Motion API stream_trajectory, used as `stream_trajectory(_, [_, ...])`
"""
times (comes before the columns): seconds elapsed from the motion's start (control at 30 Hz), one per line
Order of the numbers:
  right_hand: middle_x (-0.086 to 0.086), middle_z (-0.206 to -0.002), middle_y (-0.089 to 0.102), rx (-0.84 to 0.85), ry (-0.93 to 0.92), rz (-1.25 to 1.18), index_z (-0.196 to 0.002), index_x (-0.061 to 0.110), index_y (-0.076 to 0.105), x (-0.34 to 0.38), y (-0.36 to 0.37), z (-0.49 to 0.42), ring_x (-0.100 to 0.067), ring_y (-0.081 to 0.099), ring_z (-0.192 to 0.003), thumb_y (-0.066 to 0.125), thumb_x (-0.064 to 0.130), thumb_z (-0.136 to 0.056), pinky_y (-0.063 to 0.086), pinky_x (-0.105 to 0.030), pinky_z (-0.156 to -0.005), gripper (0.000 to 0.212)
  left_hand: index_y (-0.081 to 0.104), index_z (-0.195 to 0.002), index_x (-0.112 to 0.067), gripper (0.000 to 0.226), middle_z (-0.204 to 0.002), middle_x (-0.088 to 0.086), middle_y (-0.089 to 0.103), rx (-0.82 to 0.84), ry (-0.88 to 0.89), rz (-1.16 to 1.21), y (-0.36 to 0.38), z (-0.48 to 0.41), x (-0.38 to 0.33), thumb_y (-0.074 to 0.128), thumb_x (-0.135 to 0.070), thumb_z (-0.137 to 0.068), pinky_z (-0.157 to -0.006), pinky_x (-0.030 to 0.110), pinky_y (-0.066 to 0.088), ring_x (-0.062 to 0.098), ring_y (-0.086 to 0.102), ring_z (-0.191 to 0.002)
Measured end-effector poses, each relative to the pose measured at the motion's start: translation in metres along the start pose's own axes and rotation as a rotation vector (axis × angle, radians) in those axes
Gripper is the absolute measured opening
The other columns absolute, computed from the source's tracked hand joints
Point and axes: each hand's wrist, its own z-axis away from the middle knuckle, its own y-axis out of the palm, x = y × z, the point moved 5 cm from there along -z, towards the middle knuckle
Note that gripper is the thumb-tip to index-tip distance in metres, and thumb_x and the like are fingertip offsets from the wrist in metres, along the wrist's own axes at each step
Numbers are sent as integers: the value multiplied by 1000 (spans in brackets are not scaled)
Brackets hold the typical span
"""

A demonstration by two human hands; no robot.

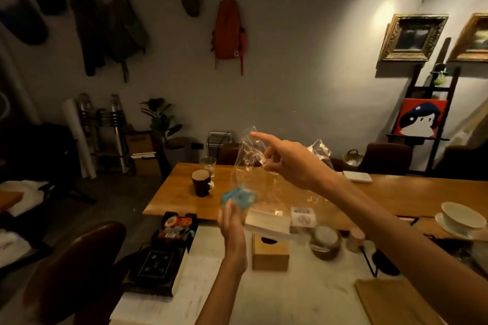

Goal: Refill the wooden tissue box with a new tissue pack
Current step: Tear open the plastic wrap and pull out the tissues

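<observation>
Both hands are up in the air over the worktop [264, 295], pulling at a clear plastic wrapper [250, 166]. The right hand [293, 163] pinches the upper part of it with the index finger sticking straight out. The left hand [232, 221] is closed around the lower end, where there's a blurry blue printed bit. The stack of white tissues [266, 221] sits just below the wrapper, right above the wooden tissue box [269, 253], which stands on the pale part of the worktop with its oval slot facing up. A dark mug [202, 182] and a glass [208, 165] stand further back on the wooden part.
</observation>
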Motion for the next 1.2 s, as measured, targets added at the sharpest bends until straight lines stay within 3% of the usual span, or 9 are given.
stream_trajectory(0.17, [-8, -108, 64, -92, -167, 109, -152, 29, 24, -32, -3, -16, -16, 60, -90, 63, 14, -91, 56, -30, -83, 73, 56, -128, -20, 50, -121, -3, 66, 269, 494, -204, 45, -26, -110, 42, -53, -93, -92, 32, 52, 9, 63, -111])
stream_trajectory(0.3, [-7, -107, 62, -119, -196, 95, -149, 39, 20, -51, -2, -19, -15, 59, -92, 63, 19, -91, 57, -32, -81, 74, 61, -113, -13, 31, -103, 5, 68, 417, 684, -470, 77, -46, -171, 62, -33, -89, -80, 30, 59, 17, 69, -97])
stream_trajectory(0.43, [3, -125, 59, -242, 2, -120, -145, 42, 25, -86, -10, -12, -5, 44, -116, 69, 36, -86, 45, -37, -102, 74, 67, -100, -3, 14, -93, 12, 70, 436, 764, -512, 102, -63, -197, 66, -13, -90, -76, 30, 59, 20, 69, -83])
stream_trajectory(0.53, [-1, -152, 28, -459, 318, -216, -150, 43, 16, -128, -29, 5, -14, 18, -139, 60, 62, -82, 29, -42, -108, 84, 65, -103, 3, 17, -93, 14, 68, 393, 722, -374, 107, -72, -201, 64, -10, -91, -75, 31, 58, 17, 67, -85])
stream_trajectory(0.6, [-5, -158, 18, -479, 557, -247, -152, 38, 12, -160, -35, 9, -23, 12, -146, 58, 63, -84, 27, -49, -112, 85, 64, -106, 5, 19, -93, 14, 69, 365, 690, -307, 106, -80, -203, 62, -9, -92, -71, 28, 59, 16, 68, -83])
stream_trajectory(0.67, [-11, -149, 42, -400, 702, -516, -151, 27, 26, -186, -29, 4, -29, 37, -139, 60, 53, -88, 36, -49, -110, 77, 64, -107, 4, 19, -90, 11, 70, 349, 669, -290, 104, -88, -206, 61, -10, -93, -70, 28, 61, 17, 68, -77])
stream_trajectory(0.77, [-7, -104, 74, -370, 686, -898, -132, 12, 56, -201, -20, -10, -22, 70, -98, 66, 27, -91, 57, -41, -87, 45, 67, -107, -1, 19, -91, 15, 72, 321, 648, -314, 96, -101, -212, 62, -12, -93, -70, 31, 62, 18, 69, -75])
stream_trajectory(0.97, [-9, -83, 75, -522, 459, -775, -106, 1, 69, -176, -37, -36, -8, 71, -64, 66, 10, -89, 56, -18, -58, 19, 68, -108, -3, 21, -90, 10, 76, 328, 505, -290, 57, -126, -228, 63, -16, -92, -66, 28, 61, 22, 74, -79])
stream_trajectory(1.2, [-2, -77, 77, -705, 194, -558, -91, 21, 73, -112, -86, -55, -19, 73, -67, 68, 27, -83, 60, -28, -60, 11, 70, -97, -7, 24, -99, 18, 73, 484, 520, -97, 29, -134, -265, 60, -27, -89, -83, 37, 58, 30, 72, -93])
